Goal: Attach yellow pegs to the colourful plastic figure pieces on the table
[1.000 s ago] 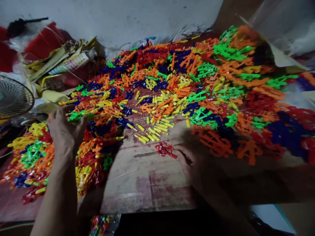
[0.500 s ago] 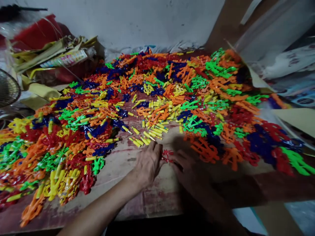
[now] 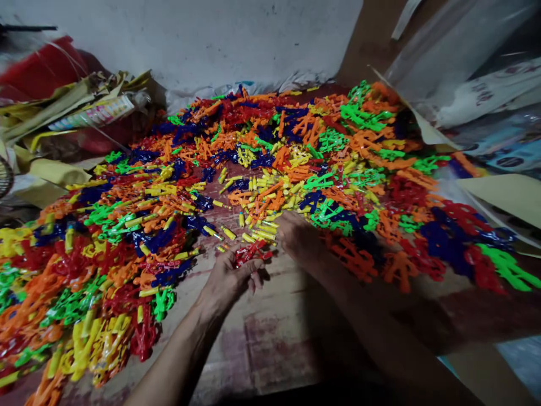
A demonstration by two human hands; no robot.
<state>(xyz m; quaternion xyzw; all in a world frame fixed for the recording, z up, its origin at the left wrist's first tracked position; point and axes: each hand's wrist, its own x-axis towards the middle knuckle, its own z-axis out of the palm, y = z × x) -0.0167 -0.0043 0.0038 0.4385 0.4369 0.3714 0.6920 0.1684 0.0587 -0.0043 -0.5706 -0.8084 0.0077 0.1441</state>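
A red plastic toy piece (image 3: 252,254), shaped like an openwork figure, is held between the thumb and fingers of my left hand (image 3: 231,276), just above the table. Higher and to the right, my right hand (image 3: 297,235) has reached the near edge of a loose heap of small yellow tubes (image 3: 267,228). Its fingers are bent downward at the tubes, and the fingertips are partly hidden, so whether one is pinched cannot be seen. A few single yellow tubes (image 3: 228,233) lie between the hands and the heap.
Orange, green, blue and red plastic pieces are piled along the left (image 3: 105,265), the back and the right (image 3: 329,217) of the worn wooden table (image 3: 270,338). A red tub (image 3: 46,65) and yellowish paper stand at the back left. Plastic bags (image 3: 486,96) are at the right.
My hands were together around the red piece and have parted. The left has turned with the piece in it; the right has moved up and forward to the yellow tubes. The view has shifted slightly.
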